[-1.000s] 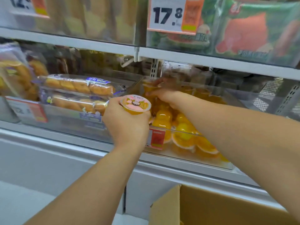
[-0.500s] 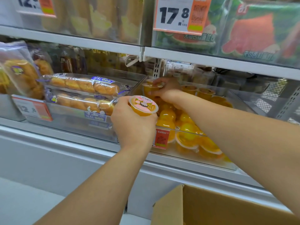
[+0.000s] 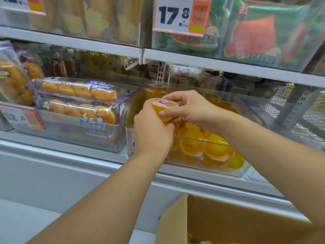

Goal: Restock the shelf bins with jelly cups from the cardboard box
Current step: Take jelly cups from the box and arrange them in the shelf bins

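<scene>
My left hand (image 3: 152, 136) grips a jelly cup (image 3: 162, 110) from below, fingers curled round its side. My right hand (image 3: 186, 108) pinches the same cup at its lid rim. Just beyond my hands the clear bin (image 3: 253, 120) holds more cups; the cardboard box (image 3: 228, 222) sits below my right forearm.

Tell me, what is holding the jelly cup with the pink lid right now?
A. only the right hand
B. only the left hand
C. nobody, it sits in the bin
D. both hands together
D: the left hand grips the jelly cup from below while the right hand pinches its pink lid and side.
</scene>
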